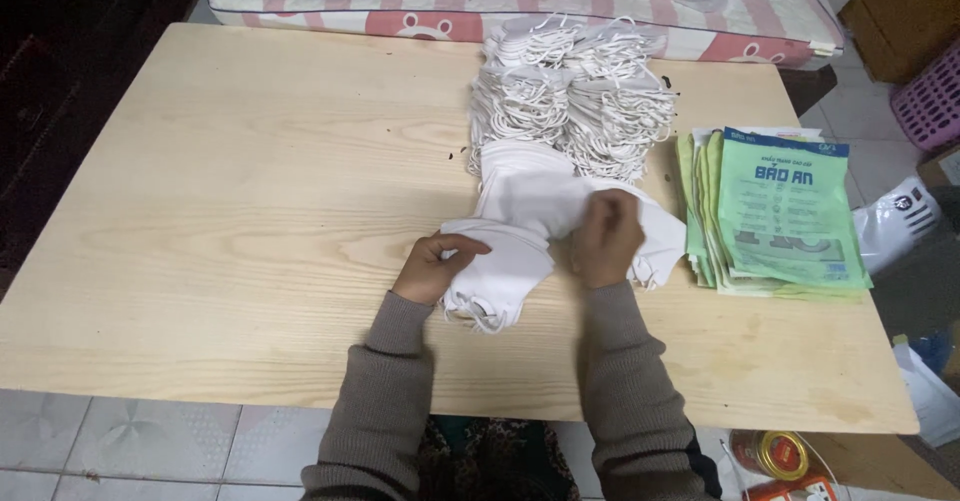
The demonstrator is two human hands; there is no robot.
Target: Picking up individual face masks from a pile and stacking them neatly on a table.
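Wooden table [250,211]: both hands' fingers curl, gripping white masks [505,261], left hand [435,266], right hand [607,239].

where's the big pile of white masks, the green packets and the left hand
pile of white masks [570,91], head view, middle of the heap
green packets [785,211], head view, face of the top packet
left hand [440,261], head view, back of the hand

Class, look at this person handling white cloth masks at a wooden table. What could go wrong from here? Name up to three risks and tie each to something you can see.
1. The left hand pinches a small stack of masks with loose ear loops; they may snag or slip apart.
2. The tall mask pile behind leans unevenly and might topple.
3. The green packets lie near the table edge; the right hand could nudge them off.
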